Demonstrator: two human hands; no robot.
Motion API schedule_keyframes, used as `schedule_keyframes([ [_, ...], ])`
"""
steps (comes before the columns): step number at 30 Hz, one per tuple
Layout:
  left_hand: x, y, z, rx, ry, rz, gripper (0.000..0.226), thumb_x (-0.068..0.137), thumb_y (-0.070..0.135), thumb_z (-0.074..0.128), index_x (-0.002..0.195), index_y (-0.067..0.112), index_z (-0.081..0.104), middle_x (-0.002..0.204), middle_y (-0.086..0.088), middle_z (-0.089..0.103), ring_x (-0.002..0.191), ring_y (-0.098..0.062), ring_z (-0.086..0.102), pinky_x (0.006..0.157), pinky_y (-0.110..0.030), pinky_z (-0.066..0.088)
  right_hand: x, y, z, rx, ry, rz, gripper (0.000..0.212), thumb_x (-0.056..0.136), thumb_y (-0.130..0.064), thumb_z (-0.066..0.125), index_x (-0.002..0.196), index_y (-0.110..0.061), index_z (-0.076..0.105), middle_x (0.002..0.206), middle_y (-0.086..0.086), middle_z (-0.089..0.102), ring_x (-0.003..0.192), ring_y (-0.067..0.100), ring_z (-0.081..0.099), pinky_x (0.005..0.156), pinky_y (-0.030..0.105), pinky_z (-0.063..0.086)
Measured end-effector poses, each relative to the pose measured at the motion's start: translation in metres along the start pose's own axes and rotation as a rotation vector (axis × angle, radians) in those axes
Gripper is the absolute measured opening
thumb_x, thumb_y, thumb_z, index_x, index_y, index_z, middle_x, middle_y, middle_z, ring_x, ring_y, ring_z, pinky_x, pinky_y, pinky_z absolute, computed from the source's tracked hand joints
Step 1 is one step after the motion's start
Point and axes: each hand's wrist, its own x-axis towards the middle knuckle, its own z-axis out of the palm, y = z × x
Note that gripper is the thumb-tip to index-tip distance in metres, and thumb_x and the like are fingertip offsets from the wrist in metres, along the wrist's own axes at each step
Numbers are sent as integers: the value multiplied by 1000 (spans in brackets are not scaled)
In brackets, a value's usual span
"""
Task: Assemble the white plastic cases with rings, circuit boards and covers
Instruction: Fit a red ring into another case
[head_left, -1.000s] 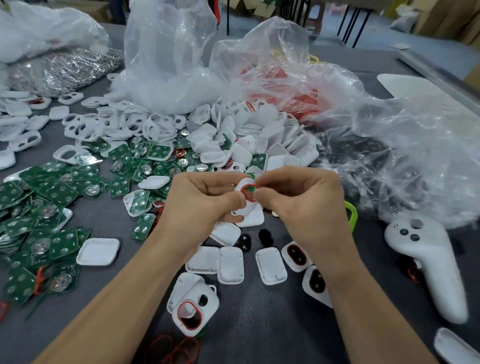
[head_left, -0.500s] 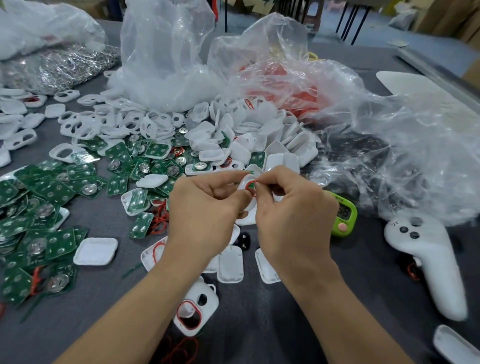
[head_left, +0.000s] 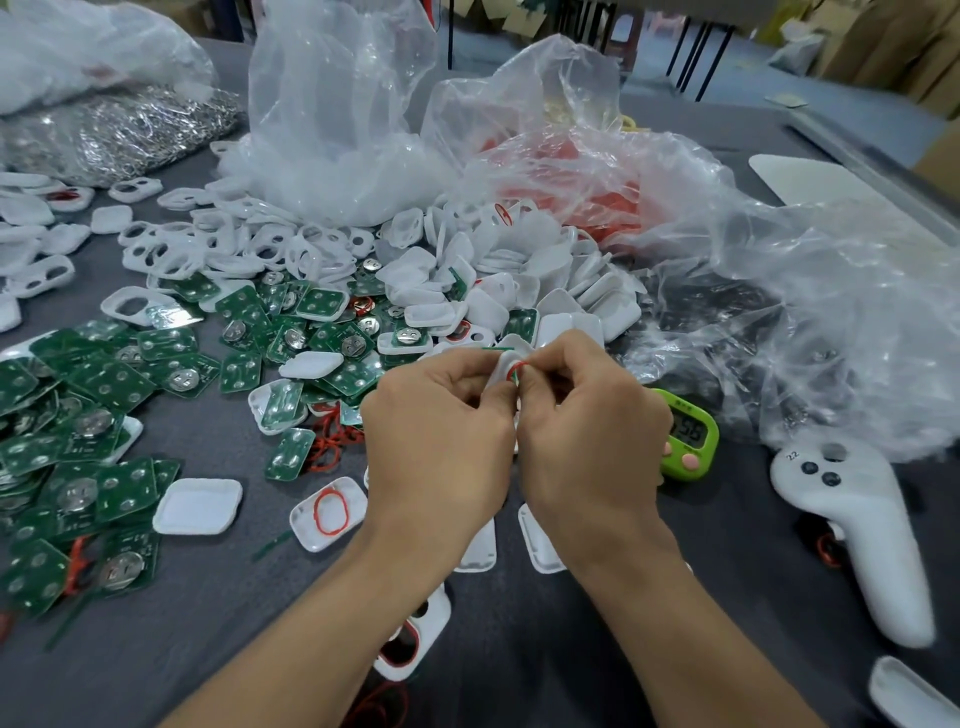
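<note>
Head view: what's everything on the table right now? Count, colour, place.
held case: one, white with red ring, between both hands
circuit boards: many, green, left side
holed shells: many, white, far left
covers: heap, white, behind hands
ringed cover: one, white, red ring inside, left of left wrist
bags: several, clear, far side and right
timer: one, green, beside right hand
controller: one, white, right
table: one, grey
left hand: pinches held case
right hand: pinches held case

green timer (head_left: 688, 434) mid-R | white ctrlr (head_left: 857, 525) R of it | clear bags (head_left: 332, 104) at back | grey tbl (head_left: 234, 665)
</note>
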Motion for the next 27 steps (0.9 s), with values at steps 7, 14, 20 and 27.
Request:
schedule_keyframes([
  [7,0,-9,-1,-19,-11,-55,26,87,23,81,70,39,73,64,25,71,61,5,70,58,-18,57,-2,-2,2,-83,-66,-8,10,94,-23,68,86,-17,69,71,5,70,70,34,64,69,44,49],
  [14,-3,-8,1,53,15,-13,24,89,26,78,70,40,71,63,35,66,61,13,66,55,-4,45,-2,1,6,-34,-60,45,9,92,-19,69,84,-17,68,69,4,70,68,32,64,70,45,50],
  [20,-1,-8,-1,132,6,38,5,88,24,78,87,28,81,57,33,62,67,13,66,60,-3,45,0,5,7,21,-29,51,10,89,-15,72,80,-18,69,67,-1,70,68,26,66,69,42,52],
  [27,1,-12,-3,271,-14,178,11,93,21,73,99,28,80,82,14,77,77,-3,69,71,-15,49,2,9,5,9,-43,-15,10,89,-13,70,80,-16,68,66,-1,69,66,27,64,66,45,52],
])
